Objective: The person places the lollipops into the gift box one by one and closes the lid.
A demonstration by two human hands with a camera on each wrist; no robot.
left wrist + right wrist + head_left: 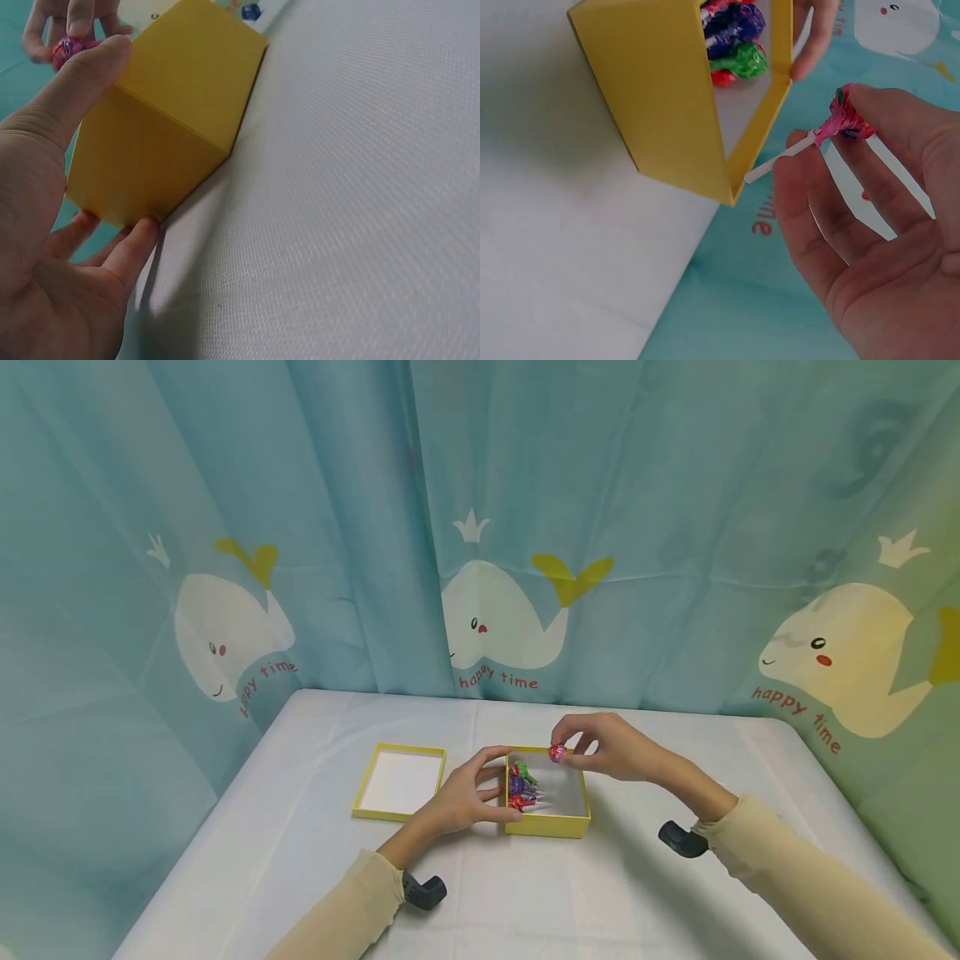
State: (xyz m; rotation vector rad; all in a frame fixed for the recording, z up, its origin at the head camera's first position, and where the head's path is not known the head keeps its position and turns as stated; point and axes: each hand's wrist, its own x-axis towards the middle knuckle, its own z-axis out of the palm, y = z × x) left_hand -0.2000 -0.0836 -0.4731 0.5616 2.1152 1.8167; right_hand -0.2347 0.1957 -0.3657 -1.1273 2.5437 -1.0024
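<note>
- Your right hand [606, 750] pinches one lollipop [847, 118] near the box's far right corner.
- Your left hand [463, 795] grips the yellow box [547, 827] along its left side.
- Inside, other lollipops [522, 788] bunch against the left wall; the lid [401, 782] lies farther left.
- In the right wrist view, your lollipop's stick slants down-left.
- Fingers hide that stick from the head view.
</note>
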